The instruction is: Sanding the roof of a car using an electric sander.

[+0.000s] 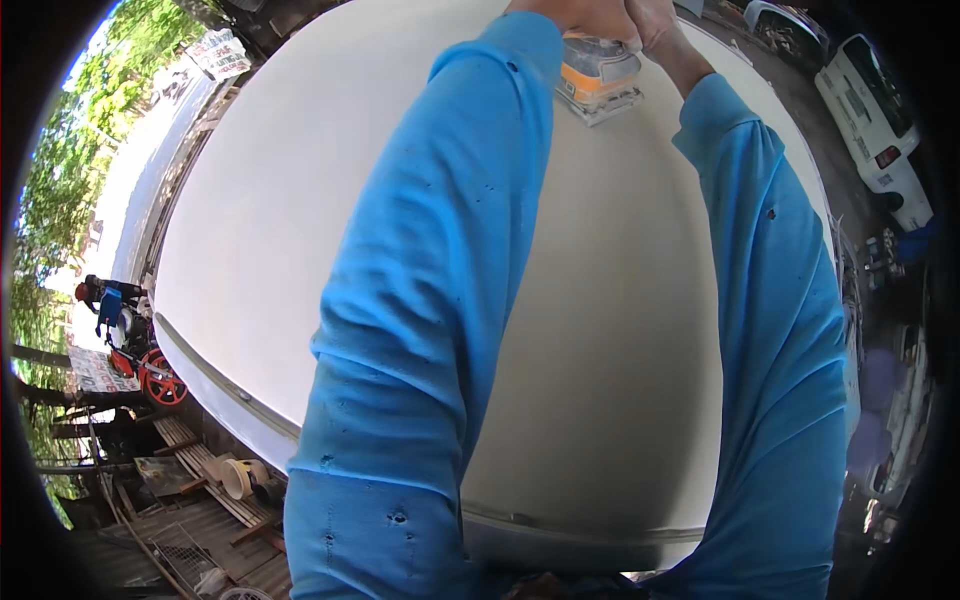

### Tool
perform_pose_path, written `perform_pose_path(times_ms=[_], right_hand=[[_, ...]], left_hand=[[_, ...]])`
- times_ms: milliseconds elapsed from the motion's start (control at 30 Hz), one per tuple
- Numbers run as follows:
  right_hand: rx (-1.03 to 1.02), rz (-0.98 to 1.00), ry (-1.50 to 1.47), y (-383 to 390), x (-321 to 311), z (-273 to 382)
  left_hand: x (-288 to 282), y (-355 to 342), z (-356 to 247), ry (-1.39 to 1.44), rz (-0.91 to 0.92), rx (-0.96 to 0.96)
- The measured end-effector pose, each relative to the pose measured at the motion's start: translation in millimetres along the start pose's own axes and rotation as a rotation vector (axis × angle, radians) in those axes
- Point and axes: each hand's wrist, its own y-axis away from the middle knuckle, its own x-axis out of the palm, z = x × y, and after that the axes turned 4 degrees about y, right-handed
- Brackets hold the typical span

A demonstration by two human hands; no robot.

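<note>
One light, even pressure across the whole base likely serves best: keep the orange sander [598, 72] level on the pale curved panel [260, 200], tipping no edge. It sits on the panel where the left hand [575, 14] and right hand [652, 20] meet; how tightly either grips (the view's upper edge crops both) I cannot tell.

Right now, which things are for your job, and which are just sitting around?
For the job, by the look of it:
- sander, with left hand and right hand at it
- white panel under it

Just around:
- motorbike
- bucket
- white car
</note>
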Motion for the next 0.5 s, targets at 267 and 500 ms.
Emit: perform_pose_path(times_ms=[267, 500], right_hand=[[0.097, 0.101, -0.249, 15.4, 117.5, 55.8], [-0.126, 0.112, -0.253, 56.8, 175.9, 119.7]], left_hand=[[-31.7, 91.8, 59.6, -0.118, -0.077, -0.121], [-56.4, 181.6, 63.2, -0.161, -0.081, -0.082]])
